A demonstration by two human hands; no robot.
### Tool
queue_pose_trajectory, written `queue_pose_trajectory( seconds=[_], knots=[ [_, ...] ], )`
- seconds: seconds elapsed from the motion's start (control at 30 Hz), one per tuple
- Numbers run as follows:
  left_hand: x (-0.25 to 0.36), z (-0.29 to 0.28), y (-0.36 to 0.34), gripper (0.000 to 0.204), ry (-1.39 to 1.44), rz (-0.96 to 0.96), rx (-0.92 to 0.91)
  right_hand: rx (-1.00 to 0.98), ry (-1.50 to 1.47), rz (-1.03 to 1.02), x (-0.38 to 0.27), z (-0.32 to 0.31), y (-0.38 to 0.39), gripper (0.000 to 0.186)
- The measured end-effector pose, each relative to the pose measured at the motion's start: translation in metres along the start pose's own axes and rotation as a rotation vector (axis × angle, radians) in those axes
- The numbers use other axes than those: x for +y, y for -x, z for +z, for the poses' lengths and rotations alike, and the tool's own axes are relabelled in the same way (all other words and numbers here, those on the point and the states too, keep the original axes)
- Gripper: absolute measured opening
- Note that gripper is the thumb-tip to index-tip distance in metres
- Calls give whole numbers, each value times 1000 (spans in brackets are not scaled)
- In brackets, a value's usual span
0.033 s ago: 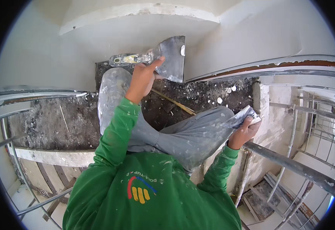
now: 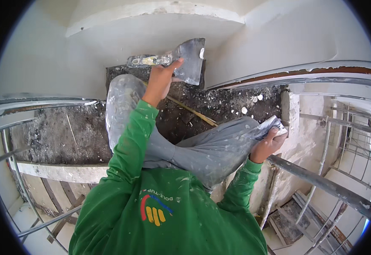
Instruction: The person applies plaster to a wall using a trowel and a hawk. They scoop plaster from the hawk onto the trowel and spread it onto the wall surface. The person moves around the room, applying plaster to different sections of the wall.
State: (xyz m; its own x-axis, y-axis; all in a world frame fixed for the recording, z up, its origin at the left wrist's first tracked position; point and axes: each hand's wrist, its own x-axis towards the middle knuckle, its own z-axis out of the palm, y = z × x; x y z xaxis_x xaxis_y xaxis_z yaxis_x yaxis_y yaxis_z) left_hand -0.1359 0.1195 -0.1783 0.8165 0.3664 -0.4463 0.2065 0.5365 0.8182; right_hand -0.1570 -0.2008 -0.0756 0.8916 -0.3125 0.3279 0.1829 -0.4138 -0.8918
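Note:
My left hand (image 2: 159,83) is closed round a wide putty knife (image 2: 190,63) with a flared grey metal blade. Its worn, paint-spotted handle points left, and a dab of white compound clings to the blade's right edge. My index finger lies along the blade, which is held up near the white wall. Over my right knee, my right hand (image 2: 269,145) grips a flat grey metal scraper (image 2: 268,124) smeared with white. The fingers hide part of it, including any handle.
I sit cross-legged on a dirty dark ledge (image 2: 62,136) strewn with white crumbs and a thin wooden stick (image 2: 194,112). White walls (image 2: 279,42) rise ahead. Metal scaffold pipes (image 2: 321,182) run along the right, more (image 2: 49,223) on the left, with planks (image 2: 291,225) lower down.
My left hand with the putty knife has shifted slightly up, its handle a little to the right. My right hand has barely moved.

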Motion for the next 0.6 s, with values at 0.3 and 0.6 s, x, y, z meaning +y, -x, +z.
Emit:
queue_pose_trajectory(
  seconds=[0.3,0.6],
  knots=[
    [-196,22,-101,59,40,-200,102,-130,66,-67,21,3,8,54],
    [-257,41,-113,39,-2,-199,166,-118,134,-180,20,-9,1,51]
  ],
)
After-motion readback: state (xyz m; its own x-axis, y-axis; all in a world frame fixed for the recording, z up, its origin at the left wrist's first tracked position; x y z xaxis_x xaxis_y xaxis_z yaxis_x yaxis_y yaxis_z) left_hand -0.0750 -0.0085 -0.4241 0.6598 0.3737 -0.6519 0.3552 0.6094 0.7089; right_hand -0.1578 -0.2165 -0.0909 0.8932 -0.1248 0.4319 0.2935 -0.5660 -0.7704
